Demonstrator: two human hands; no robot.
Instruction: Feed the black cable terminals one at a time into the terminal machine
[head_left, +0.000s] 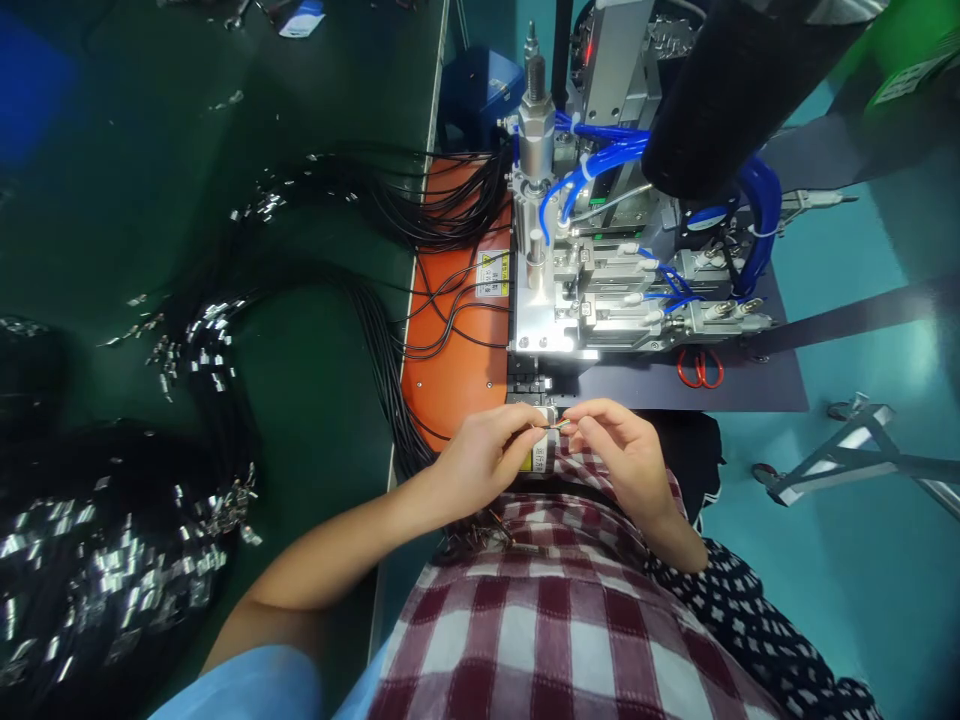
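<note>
My left hand (495, 450) pinches a thin black cable (550, 427) between thumb and forefinger, close to its stripped end. Fine coloured wires (562, 424) fan out of that end towards my right hand (622, 450). The thumb and forefinger of my right hand are curled together at the wire tips; the exact contact is too small to make out. Both hands are in front of my checked apron, just below the near edge of a metal machine (551, 310) with blue air tubes (611, 155).
An orange plate (450, 385) lies left of the machine, crossed by bundles of black cables (382, 350). More cables with shiny metal ends (214, 335) cover the dark green table (322, 360). Red-handled scissors (700, 368) lie at the right. A black cylinder (735, 90) overhangs the machine.
</note>
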